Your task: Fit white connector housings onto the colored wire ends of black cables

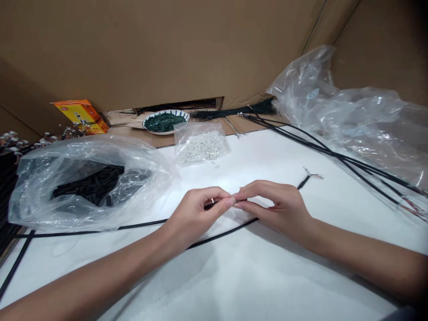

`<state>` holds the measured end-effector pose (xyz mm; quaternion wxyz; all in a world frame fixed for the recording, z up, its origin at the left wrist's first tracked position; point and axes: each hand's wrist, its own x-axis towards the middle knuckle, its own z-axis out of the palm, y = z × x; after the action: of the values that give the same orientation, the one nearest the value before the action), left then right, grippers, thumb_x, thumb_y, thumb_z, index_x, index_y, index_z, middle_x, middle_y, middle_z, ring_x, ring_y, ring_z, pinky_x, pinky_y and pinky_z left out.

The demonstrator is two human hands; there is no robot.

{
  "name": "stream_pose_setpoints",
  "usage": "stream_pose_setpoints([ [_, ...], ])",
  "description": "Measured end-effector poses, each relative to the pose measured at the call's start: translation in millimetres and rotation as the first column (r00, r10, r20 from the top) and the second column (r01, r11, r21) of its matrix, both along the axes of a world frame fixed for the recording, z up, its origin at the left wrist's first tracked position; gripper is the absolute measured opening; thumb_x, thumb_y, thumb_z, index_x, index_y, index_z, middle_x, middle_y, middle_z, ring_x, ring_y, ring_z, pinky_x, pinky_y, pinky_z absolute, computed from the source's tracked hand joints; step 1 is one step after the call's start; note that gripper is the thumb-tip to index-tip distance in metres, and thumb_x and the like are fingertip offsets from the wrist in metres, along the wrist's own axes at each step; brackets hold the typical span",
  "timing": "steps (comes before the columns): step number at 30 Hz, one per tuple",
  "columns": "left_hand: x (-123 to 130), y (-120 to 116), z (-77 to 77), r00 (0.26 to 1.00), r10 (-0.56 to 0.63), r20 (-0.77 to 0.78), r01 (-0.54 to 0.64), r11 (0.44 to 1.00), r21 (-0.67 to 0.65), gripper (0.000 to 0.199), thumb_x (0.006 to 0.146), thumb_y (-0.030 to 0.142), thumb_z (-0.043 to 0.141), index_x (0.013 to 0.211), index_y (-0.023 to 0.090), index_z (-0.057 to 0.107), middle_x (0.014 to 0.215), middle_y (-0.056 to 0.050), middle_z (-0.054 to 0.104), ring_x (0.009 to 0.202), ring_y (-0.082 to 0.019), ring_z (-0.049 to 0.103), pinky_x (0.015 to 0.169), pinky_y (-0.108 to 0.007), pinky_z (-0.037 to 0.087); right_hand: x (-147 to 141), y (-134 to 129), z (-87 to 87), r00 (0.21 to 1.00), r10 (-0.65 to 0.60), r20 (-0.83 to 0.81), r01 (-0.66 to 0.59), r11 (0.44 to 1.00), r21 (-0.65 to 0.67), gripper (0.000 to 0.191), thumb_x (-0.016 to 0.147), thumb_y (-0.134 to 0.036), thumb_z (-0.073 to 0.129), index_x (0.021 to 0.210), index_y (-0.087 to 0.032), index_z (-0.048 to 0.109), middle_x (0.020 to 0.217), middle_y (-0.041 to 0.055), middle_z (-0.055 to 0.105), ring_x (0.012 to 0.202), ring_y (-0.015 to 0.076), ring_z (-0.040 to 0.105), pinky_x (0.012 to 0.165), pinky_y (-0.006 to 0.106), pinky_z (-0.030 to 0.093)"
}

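Observation:
My left hand [203, 211] pinches a black cable [143, 225] near the middle of the white table top. The cable runs off to the left edge. Right beside it, my right hand [270, 203] has its thumb and forefinger pressed together, the fingertips nearly touching those of the left. What the right fingertips hold is too small to make out. Below the hands another stretch of black cable [224, 234] curves across the table. A cable end with bare wires [312, 175] shows beyond my right hand.
An open plastic bag of black pieces [90, 185] lies at left. Behind are a bag of small white parts [202, 146], a bowl of dark green bits [165, 122] and a yellow-orange box [82, 117]. Black cables [334, 154] and clear plastic [361, 116] lie at right.

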<state>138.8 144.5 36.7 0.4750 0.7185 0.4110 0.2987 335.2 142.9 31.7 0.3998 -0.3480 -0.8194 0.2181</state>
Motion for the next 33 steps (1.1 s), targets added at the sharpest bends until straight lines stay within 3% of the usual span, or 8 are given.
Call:
stream_pose_setpoints([
  [3, 1, 0, 0.3, 0.997, 0.035, 0.064, -0.031, 0.998, -0.051, 0.023, 0.086, 0.037, 0.053, 0.08, 0.017, 0.063, 0.072, 0.002, 0.059, 0.065, -0.008, 0.047, 0.057, -0.019, 0.033, -1, 1, -2.7, 0.998, -0.022, -0.051, 0.015, 0.99, -0.137, 0.008, 0.082, -0.022, 0.064, 0.089, -0.024, 0.067, 0.083, -0.0012, 0.069, 0.075, 0.0124, 0.064, 0.067, 0.023, 0.051],
  [7, 0, -4, -2.3, 0.996, 0.06, -0.062, -0.056, 0.996, 0.064, 0.022, 0.088, 0.038, 0.048, 0.085, 0.021, 0.061, 0.069, 0.004, 0.054, 0.059, -0.007, 0.04, 0.054, -0.02, 0.03, -1, 3, -4.1, 0.98, -0.069, -0.188, -0.005, 0.929, -0.37, 0.013, 0.077, -0.031, 0.069, 0.088, -0.023, 0.067, 0.084, 0.0003, 0.069, 0.08, 0.0147, 0.065, 0.073, 0.025, 0.053],
  [12, -1, -8, -3.6, 0.974, 0.072, -0.213, -0.026, 0.977, 0.21, 0.021, 0.092, 0.035, 0.041, 0.087, 0.021, 0.056, 0.058, 0.007, 0.042, 0.051, -0.006, 0.032, 0.05, -0.02, 0.025, -2, 3, -1.8, 0.955, -0.115, -0.274, -0.046, 0.853, -0.52, 0.014, 0.074, -0.029, 0.072, 0.085, -0.021, 0.068, 0.082, 0.0011, 0.068, 0.077, 0.0149, 0.065, 0.069, 0.024, 0.054],
  [16, -1, -9, -2.9, 0.981, 0.058, -0.183, -0.006, 0.963, 0.27, 0.019, 0.092, 0.032, 0.041, 0.086, 0.019, 0.055, 0.057, 0.007, 0.04, 0.049, -0.006, 0.03, 0.05, -0.02, 0.025, -4, 1, -2.5, 0.941, -0.12, -0.317, -0.082, 0.827, -0.556, 0.012, 0.073, -0.026, 0.074, 0.084, -0.022, 0.068, 0.08, -0.0013, 0.068, 0.076, 0.0117, 0.064, 0.068, 0.019, 0.052],
  [22, -2, -10, -1.9, 0.993, 0.008, -0.114, 0.021, 0.969, 0.248, 0.019, 0.092, 0.03, 0.042, 0.088, 0.019, 0.057, 0.065, 0.004, 0.05, 0.053, -0.006, 0.033, 0.051, -0.02, 0.028, -5, -1, -5.0, 0.923, -0.143, -0.358, -0.101, 0.806, -0.583, 0.012, 0.072, -0.024, 0.075, 0.082, -0.023, 0.068, 0.078, -0.0036, 0.067, 0.073, 0.0086, 0.064, 0.066, 0.015, 0.051],
  [29, -2, -5, 0.4, 1.0, -0.009, -0.023, 0.01, 0.998, 0.055, 0.022, 0.09, 0.036, 0.045, 0.086, 0.02, 0.059, 0.076, 0.002, 0.056, 0.064, -0.008, 0.043, 0.055, -0.021, 0.032, -6, -2, -2.7, 0.912, -0.153, -0.38, -0.118, 0.79, -0.601, 0.011, 0.074, -0.023, 0.074, 0.083, -0.024, 0.067, 0.077, -0.0053, 0.067, 0.072, 0.0055, 0.063, 0.065, 0.011, 0.049],
  [33, -2, -4, -0.5, 0.999, -0.032, 0.005, 0.032, 0.999, 0.033, 0.021, 0.09, 0.035, 0.046, 0.085, 0.02, 0.059, 0.075, 0.002, 0.054, 0.063, -0.008, 0.041, 0.055, -0.021, 0.031, -7, -3, -2.9, 0.907, -0.155, -0.392, -0.126, 0.788, -0.603, 0.011, 0.074, -0.021, 0.073, 0.082, -0.023, 0.066, 0.076, -0.005, 0.067, 0.072, 0.0061, 0.063, 0.065, 0.012, 0.049],
])
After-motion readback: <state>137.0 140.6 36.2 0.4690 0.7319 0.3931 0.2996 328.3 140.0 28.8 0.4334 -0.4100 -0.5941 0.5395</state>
